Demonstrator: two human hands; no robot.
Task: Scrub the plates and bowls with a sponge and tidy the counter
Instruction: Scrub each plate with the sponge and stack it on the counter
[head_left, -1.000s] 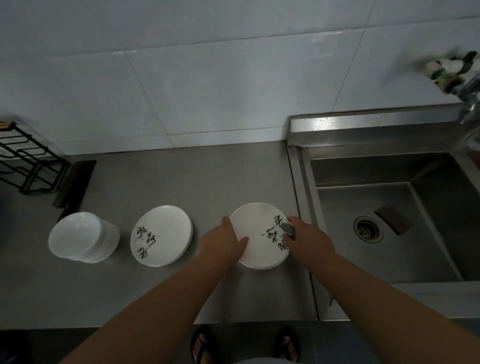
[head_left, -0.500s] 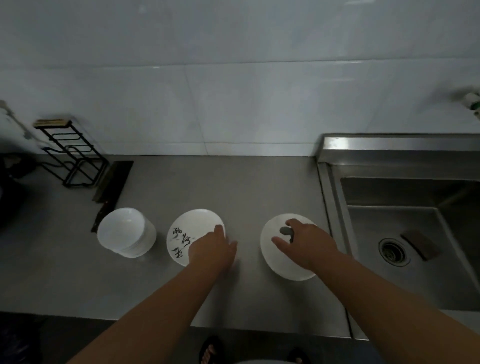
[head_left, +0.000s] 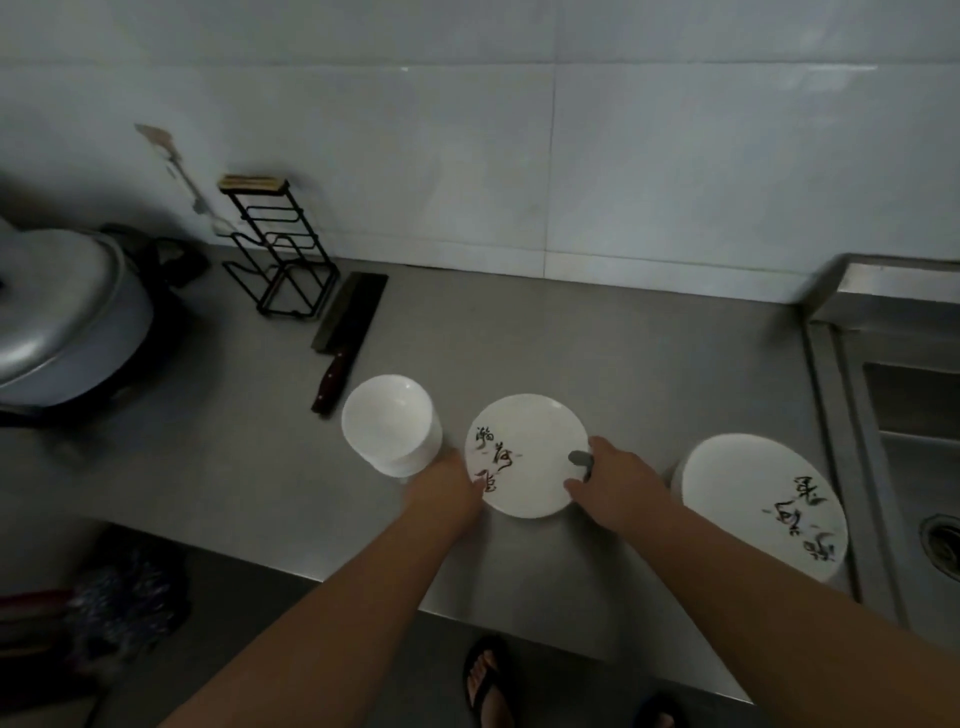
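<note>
The middle plate (head_left: 524, 457), white with dark brush lettering on its left half, lay flat on the steel counter (head_left: 623, 353) near the front edge. The left hand (head_left: 448, 486) touched its near-left rim; whether the fingers curled under the rim could not be told. The right hand (head_left: 618, 480) reached over the plate's right rim and pinched a small grey sponge (head_left: 581, 460) against the plate's surface, with the thumb lying on the near rim.

Just left of the plate stood a stack of white bowls (head_left: 387, 423), close to the left hand's knuckles. To the right, apart from the middle plate, sat a second stack of lettered plates (head_left: 763, 504), beside the sink (head_left: 883, 395) with its drain (head_left: 943, 545) at the frame's edge.

Behind the bowls, a cleaver (head_left: 350, 332) lay flat, its handle pointing toward them. A black wire rack (head_left: 280, 249) stood by the tiled wall, and a large lidded pot (head_left: 62, 312) filled the far left. 1 sandalled foot (head_left: 485, 680) showed below the counter.
</note>
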